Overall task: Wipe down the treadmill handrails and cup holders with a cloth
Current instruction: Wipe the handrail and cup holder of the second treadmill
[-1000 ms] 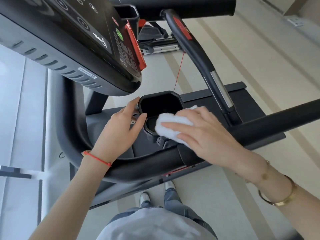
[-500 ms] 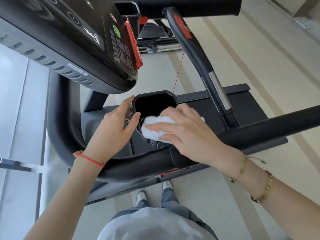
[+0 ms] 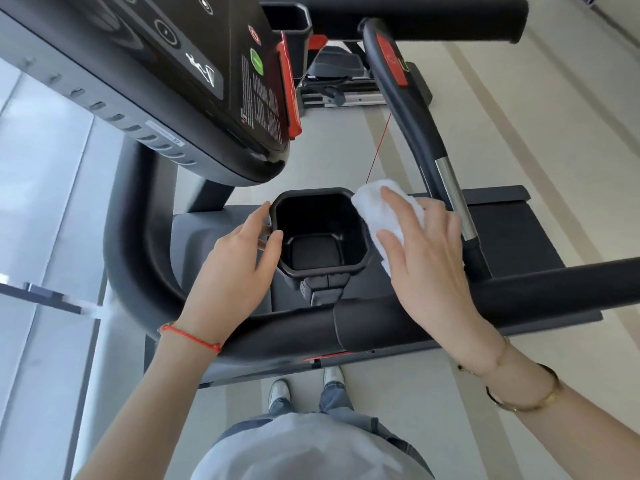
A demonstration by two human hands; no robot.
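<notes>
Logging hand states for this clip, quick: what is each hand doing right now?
Left hand: open, fingers steadying the cup holder at its left rim.
Right hand: open, straight fingers pressing the white cloth against the cup holder's right side.

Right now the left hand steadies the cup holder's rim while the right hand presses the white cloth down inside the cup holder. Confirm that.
Not quite. The left hand does steady the cup holder at its rim, but the head view shows the right hand pressing the white cloth against the holder's outer right side, not inside it; the inside holds nothing.
</notes>
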